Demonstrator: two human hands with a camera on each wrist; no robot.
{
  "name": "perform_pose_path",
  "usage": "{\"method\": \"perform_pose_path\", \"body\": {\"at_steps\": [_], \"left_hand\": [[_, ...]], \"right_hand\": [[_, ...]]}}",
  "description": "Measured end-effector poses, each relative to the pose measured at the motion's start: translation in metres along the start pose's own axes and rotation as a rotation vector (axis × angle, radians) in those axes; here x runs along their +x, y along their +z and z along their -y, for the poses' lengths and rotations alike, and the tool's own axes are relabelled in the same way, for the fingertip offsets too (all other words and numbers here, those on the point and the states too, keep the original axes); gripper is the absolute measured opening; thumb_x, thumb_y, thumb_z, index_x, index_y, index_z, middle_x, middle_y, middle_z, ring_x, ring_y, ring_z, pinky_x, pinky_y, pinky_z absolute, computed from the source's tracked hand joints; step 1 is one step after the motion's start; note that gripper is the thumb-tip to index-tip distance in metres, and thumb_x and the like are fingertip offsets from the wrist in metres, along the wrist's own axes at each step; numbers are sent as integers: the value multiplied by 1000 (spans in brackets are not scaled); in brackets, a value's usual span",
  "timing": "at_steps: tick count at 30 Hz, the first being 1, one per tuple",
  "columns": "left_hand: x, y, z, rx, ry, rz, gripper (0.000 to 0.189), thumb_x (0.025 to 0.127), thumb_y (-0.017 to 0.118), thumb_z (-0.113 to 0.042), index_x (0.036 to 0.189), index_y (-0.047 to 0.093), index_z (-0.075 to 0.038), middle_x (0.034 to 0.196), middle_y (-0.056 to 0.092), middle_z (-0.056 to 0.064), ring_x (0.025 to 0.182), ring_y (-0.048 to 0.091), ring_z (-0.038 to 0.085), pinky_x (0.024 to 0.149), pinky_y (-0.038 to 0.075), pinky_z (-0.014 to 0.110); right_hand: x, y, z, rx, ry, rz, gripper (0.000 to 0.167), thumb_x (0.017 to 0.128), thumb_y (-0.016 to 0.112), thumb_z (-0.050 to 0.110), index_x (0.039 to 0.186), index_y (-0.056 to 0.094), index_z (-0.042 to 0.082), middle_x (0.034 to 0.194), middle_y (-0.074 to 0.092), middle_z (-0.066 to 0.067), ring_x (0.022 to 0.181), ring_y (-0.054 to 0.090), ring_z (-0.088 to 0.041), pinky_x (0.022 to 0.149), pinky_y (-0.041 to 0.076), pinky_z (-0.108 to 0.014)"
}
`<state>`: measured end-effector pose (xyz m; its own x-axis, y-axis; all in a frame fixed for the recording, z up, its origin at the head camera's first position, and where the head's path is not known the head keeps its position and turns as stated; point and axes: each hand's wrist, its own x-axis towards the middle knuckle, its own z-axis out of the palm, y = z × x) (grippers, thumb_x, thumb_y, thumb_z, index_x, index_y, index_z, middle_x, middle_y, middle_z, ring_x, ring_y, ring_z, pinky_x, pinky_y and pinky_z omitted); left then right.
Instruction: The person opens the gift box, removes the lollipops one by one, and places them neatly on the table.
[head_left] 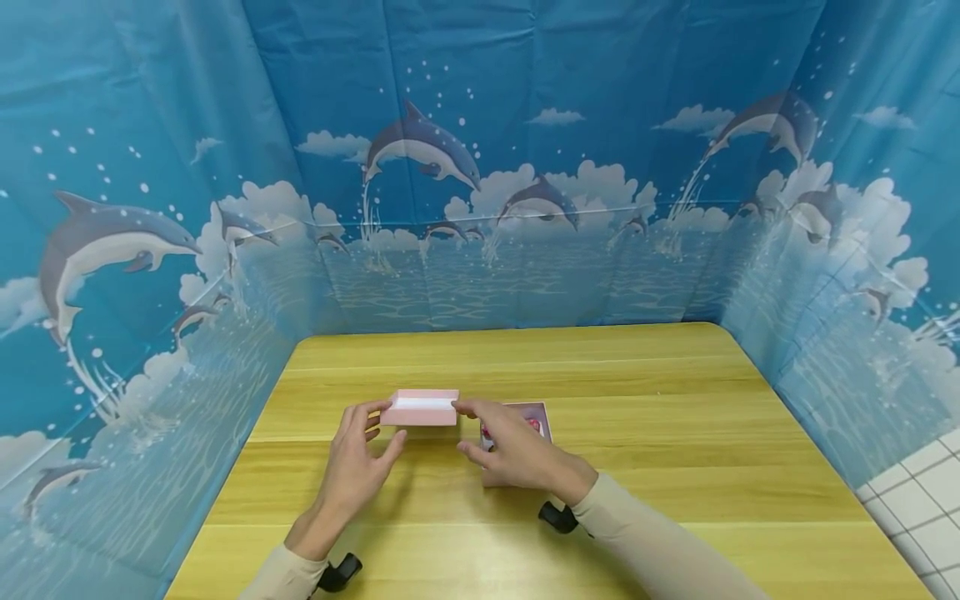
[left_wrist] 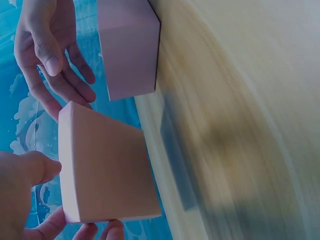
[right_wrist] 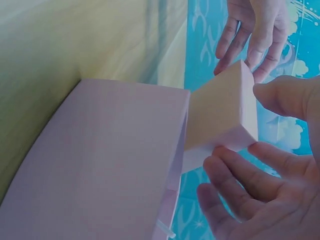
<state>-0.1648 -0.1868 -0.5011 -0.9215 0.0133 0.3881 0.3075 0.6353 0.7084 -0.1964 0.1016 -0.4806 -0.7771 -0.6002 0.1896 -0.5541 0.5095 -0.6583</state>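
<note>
Between both hands, a shallow pink box lid [head_left: 418, 416] with a white inside is held up over the table, and its shadow falls below. My left hand [head_left: 349, 468] holds its left end, fingers at the side and thumb spread below in the head view. At the opposite end my right hand [head_left: 521, 450] grips the lid with thumb and fingertips, as the right wrist view shows of the lid [right_wrist: 220, 110]. Partly hidden under the right hand stands an uncovered pink box [head_left: 496, 478] with something red and white inside. Its plain outer walls [left_wrist: 131, 57] show in the left wrist view.
A yellow wood-grain table [head_left: 645, 392] carries the box. Blue curtains [head_left: 480, 275] printed with dolphins hang along its back and sides. White tiles [head_left: 918, 492] show at the lower right. Dark wrist straps [head_left: 339, 573] sit at both sleeves.
</note>
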Motion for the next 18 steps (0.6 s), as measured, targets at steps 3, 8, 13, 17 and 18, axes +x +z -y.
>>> {"method": "perform_pose_path", "body": {"at_steps": [3,8,13,17,18], "left_hand": [[-1,0,0,5,-22,21,48,107,86,-11,150,67,0,146,65,26,133,74,46,112,67,61],[-6,-1,4,25,-76,70,48,109,84,-14,151,67,0,148,65,27,135,73,47,116,65,60],[-9,-1,8,42,-133,125,47,111,82,-16,152,66,1,152,62,30,137,73,51,117,65,59],[-10,2,8,46,-150,149,46,111,82,-18,151,68,2,154,61,31,137,73,52,116,65,59],[-9,2,8,46,-149,151,45,111,82,-17,150,68,2,153,62,32,137,74,52,116,66,59]], "right_hand": [[0,3,-1,-20,15,20,62,118,73,32,172,54,7,174,63,-11,162,60,-32,134,52,-55],[1,9,-2,-65,18,40,59,117,74,31,170,58,12,171,66,-7,156,62,-31,132,52,-56],[0,10,-1,-85,18,46,57,117,75,29,169,60,14,168,68,-7,153,63,-33,129,54,-58],[-1,8,-2,-110,22,53,53,117,75,30,167,64,17,163,72,-4,161,58,-36,130,54,-61],[-2,8,-2,-115,24,55,52,117,75,31,166,64,17,161,72,-4,161,59,-37,130,54,-62]]}}
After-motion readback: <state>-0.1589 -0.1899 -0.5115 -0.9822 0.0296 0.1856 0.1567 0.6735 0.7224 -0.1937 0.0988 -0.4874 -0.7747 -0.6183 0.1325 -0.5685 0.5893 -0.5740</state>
